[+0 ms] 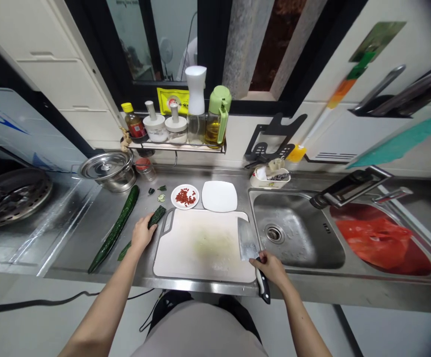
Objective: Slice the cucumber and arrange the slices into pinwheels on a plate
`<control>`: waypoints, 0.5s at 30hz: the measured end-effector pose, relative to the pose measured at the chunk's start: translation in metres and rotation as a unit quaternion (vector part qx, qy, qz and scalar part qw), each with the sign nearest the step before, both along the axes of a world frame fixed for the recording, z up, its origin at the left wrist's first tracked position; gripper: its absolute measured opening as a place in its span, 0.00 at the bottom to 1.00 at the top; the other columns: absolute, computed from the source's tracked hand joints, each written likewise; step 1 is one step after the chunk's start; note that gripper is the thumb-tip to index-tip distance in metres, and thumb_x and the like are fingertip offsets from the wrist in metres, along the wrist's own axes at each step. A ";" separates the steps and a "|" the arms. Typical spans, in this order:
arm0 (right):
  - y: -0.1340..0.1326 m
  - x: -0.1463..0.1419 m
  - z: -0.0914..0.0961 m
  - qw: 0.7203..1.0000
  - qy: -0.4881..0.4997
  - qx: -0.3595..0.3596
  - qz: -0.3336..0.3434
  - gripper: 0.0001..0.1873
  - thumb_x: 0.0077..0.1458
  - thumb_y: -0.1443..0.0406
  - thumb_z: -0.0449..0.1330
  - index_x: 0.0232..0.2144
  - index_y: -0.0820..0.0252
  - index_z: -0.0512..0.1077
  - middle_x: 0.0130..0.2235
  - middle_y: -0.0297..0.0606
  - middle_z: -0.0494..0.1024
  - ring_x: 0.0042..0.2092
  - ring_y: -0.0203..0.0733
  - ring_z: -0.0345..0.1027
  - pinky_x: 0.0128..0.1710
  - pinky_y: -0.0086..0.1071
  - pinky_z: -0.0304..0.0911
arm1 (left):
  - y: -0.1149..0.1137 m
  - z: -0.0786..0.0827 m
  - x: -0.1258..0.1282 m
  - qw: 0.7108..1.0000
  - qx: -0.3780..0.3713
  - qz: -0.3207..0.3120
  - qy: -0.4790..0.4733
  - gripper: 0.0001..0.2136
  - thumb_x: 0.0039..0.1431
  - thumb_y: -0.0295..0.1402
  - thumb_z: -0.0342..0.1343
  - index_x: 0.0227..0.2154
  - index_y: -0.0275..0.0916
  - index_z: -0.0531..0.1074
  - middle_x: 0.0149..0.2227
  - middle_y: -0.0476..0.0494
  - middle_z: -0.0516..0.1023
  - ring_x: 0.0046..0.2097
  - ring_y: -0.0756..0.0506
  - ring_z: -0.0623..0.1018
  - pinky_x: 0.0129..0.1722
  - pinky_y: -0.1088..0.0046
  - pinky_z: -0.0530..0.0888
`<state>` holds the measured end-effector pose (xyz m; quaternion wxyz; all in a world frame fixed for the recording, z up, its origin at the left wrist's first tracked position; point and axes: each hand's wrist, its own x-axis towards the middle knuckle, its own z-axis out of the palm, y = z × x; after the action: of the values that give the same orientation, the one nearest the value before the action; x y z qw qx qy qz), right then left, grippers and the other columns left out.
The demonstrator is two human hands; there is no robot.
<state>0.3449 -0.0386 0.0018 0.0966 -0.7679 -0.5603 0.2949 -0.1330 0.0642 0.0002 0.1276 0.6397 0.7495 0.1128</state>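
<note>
My left hand (142, 233) is closed round a cucumber (157, 215) lying on the steel counter just left of the white cutting board (200, 245). A second, longer cucumber (117, 225) lies further left. My right hand (272, 267) grips the black handle of a cleaver (247, 240), whose blade rests flat on the board's right edge. Behind the board sit a small plate of chopped red chilli (185, 196) and an empty white square plate (219, 196).
A sink (293, 228) lies right of the board, with a red bag in the basin (379, 238) beyond it. A lidded steel pot (108, 169) stands at the back left. A shelf (178, 145) holds bottles and jars. Cucumber ends (161, 197) lie near the chilli plate.
</note>
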 end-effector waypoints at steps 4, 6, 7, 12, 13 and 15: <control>-0.001 0.000 -0.001 1.000 0.006 0.011 -0.005 0.19 0.42 0.52 0.59 0.19 0.54 0.55 0.19 0.27 0.63 0.24 0.35 0.57 0.25 0.28 0.50 | -0.015 0.011 0.012 0.995 0.018 -0.070 -0.072 0.23 0.57 0.37 0.52 0.57 0.42 0.65 0.45 0.40 0.75 0.48 0.41 0.74 0.48 0.64 0.70; -0.002 -0.001 0.001 1.000 0.013 0.012 -0.010 0.19 0.42 0.52 0.59 0.20 0.54 0.54 0.19 0.26 0.62 0.24 0.35 0.56 0.26 0.28 0.50 | -0.024 0.015 0.021 0.988 0.017 -0.113 -0.101 0.23 0.57 0.37 0.53 0.57 0.43 0.65 0.46 0.42 0.75 0.48 0.42 0.73 0.50 0.64 0.69; -0.003 -0.001 0.002 1.000 0.016 0.009 -0.012 0.19 0.42 0.52 0.59 0.20 0.54 0.54 0.19 0.26 0.61 0.24 0.35 0.56 0.26 0.28 0.50 | -0.029 0.016 0.027 0.985 0.016 -0.128 -0.112 0.23 0.57 0.37 0.53 0.57 0.43 0.65 0.46 0.42 0.75 0.49 0.42 0.73 0.50 0.64 0.69; -0.003 -0.010 0.012 0.999 0.040 0.011 -0.026 0.13 0.40 0.58 0.57 0.22 0.55 0.56 0.20 0.25 0.61 0.26 0.34 0.57 0.26 0.27 0.50 | -0.048 0.013 0.055 0.971 -0.004 -0.192 -0.143 0.23 0.58 0.36 0.52 0.57 0.44 0.64 0.47 0.41 0.74 0.49 0.42 0.73 0.50 0.64 0.69; -0.003 -0.013 0.013 0.998 0.050 0.018 -0.031 0.11 0.40 0.60 0.56 0.22 0.55 0.56 0.20 0.25 0.61 0.26 0.35 0.58 0.27 0.26 0.51 | -0.050 0.012 0.060 0.968 -0.009 -0.204 -0.146 0.23 0.58 0.36 0.52 0.57 0.44 0.64 0.46 0.41 0.74 0.48 0.42 0.73 0.50 0.65 0.69; -0.003 -0.019 0.015 0.996 0.072 0.030 -0.040 0.06 0.42 0.63 0.54 0.25 0.56 0.58 0.20 0.25 0.63 0.26 0.35 0.59 0.27 0.26 0.51 | -0.054 0.009 0.068 0.964 -0.018 -0.222 -0.143 0.22 0.58 0.35 0.52 0.57 0.44 0.65 0.45 0.41 0.74 0.48 0.43 0.73 0.49 0.65 0.70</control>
<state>0.3259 -0.0416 0.0165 0.1719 -0.7633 -0.5292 0.3283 -0.0650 0.0105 0.0094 0.2673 0.7650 0.5642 0.1581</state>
